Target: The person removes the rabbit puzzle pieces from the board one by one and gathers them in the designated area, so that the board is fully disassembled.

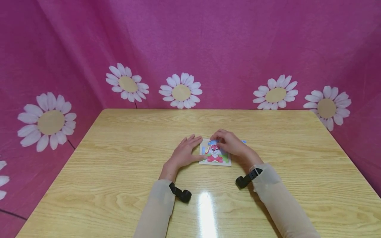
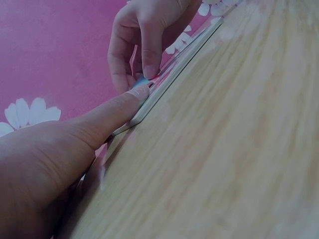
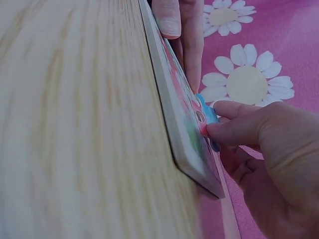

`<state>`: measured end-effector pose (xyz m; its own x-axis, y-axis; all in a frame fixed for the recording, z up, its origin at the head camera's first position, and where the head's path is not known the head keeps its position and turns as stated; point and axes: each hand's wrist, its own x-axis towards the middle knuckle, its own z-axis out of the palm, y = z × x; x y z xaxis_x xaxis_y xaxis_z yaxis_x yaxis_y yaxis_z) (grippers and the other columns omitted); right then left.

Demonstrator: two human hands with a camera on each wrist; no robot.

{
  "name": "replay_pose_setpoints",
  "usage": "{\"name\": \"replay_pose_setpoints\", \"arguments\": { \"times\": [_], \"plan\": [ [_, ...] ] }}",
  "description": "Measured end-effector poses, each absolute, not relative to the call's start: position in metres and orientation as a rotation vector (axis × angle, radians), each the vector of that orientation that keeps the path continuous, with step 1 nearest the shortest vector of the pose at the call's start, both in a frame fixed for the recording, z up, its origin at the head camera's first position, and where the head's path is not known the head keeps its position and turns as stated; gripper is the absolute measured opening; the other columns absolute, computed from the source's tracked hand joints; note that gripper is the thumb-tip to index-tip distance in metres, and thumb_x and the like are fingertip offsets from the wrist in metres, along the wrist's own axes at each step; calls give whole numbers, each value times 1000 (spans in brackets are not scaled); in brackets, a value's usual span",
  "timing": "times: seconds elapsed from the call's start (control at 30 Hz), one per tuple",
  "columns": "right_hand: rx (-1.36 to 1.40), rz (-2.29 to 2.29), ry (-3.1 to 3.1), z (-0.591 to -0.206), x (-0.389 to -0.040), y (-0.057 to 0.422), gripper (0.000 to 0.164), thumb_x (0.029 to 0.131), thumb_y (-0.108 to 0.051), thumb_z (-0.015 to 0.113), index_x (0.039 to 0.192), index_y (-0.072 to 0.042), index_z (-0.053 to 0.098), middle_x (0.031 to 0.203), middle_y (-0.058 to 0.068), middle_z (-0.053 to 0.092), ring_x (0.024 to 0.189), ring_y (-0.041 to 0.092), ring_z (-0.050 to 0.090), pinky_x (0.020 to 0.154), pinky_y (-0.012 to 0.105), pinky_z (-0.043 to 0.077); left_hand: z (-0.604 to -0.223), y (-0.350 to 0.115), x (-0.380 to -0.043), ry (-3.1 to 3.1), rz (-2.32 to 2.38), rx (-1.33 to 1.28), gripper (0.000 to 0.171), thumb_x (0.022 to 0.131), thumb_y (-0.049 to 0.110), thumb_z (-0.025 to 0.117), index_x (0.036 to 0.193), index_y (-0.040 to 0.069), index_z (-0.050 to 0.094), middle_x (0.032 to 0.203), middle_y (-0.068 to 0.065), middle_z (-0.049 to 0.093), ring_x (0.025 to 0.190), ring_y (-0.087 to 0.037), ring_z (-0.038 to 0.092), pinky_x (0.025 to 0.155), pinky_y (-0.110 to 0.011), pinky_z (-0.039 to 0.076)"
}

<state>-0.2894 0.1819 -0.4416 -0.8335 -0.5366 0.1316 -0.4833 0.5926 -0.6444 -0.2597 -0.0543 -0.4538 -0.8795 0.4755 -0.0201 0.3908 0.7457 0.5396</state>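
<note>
Head view gives the full layout: a sq. puzzle board (image 1: 218, 164) flat on the wood-grain counter (image 1: 119, 198), approx. mid-counter, pic of a pink animal w/ white on its face. L hand (image 1: 184, 153) is on the board's left side, fingers extended & not clenched, thumb reaching over the picture's lower-left part. R hand (image 1: 230, 142) is over the upper right, pinching a blue piece (image 1: 212, 142) btwn thumb & fingers near the board's top edge. A small blue item (image 1: 243, 141) lies just beyond R hand, partly hidden by it; neither wrist cam shows it clearly.

L wrist view adds the board's thin, pale side & the L thumb lying on its rim; the pic itself is too edge-on to read. R wrist view is best for the pinch: thumb on the near face, piece sticking up from the board surface, some pink next to the blue. Can't tell if it's seated. Head cam alone shows both black wrist cams (image 1: 185, 196) & pale sleeves (image 1: 156, 210). Pink daisy-print curtain (image 1: 226, 49) behind, in all 3 views.
</note>
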Motion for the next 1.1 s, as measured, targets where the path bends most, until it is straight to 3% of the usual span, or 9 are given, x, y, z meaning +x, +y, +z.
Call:
{"name": "replay_pose_setpoints", "arguments": {
  "times": [0.2,0.57,0.8,1.1],
  "plan": [
    [-885,-1160,2707,-442,-289,184,28,91,9,56,111,-6,70,110,11,65,96,23,59,86,33,52,-454,-54,-260,2795,806,700,81,86,54,68,152,18,37,160,4,33,154,-18,15,129,-38,7],
    [-793,-1274,2620,-444,-289,188,27,95,3,54,112,-10,71,114,10,64,103,22,57,91,27,47,-453,-54,-259,2782,814,682,80,87,54,66,153,19,36,161,4,31,155,-17,14,129,-38,7],
    [-741,-1306,2605,-442,-290,187,25,97,0,53,109,-10,73,113,10,66,104,23,58,92,30,47,-454,-54,-259,2789,792,681,81,87,55,66,153,20,35,161,5,31,155,-16,14,129,-37,7],
    [-757,-1342,2587,-442,-291,188,24,97,-1,54,110,-9,73,114,10,66,107,23,58,90,22,47,-452,-53,-258,2791,786,669,82,86,55,66,153,20,35,161,5,31,155,-16,14,129,-37,7]
  ]
}}
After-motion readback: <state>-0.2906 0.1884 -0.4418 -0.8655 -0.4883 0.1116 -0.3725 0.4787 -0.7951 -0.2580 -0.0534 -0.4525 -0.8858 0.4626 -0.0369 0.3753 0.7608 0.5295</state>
